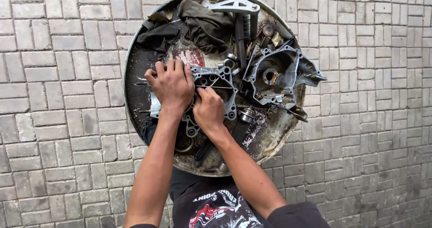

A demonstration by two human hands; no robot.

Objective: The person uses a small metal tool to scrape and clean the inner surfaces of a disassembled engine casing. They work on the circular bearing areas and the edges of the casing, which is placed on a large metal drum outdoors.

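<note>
Our left hand (pixel 173 86) presses the casing (pixel 216 91) flat in the pan (pixel 135 82), steadying it; right hand (pixel 209 110) pinches its edge

Grey engine casing under both hands, in the round tray

We note the cast-metal engine casing (pixel 215 86) lying flat in the greasy round metal tray (pixel 135 82), just left of centre; it is dull silver-grey, oil-stained, with bolt lugs around its rim and round openings across its face. We see the left hand (pixel 172 85) spread palm-down over its left part, and the right hand (pixel 208 110) pressed against its lower middle, fingers curled onto the metal
</note>
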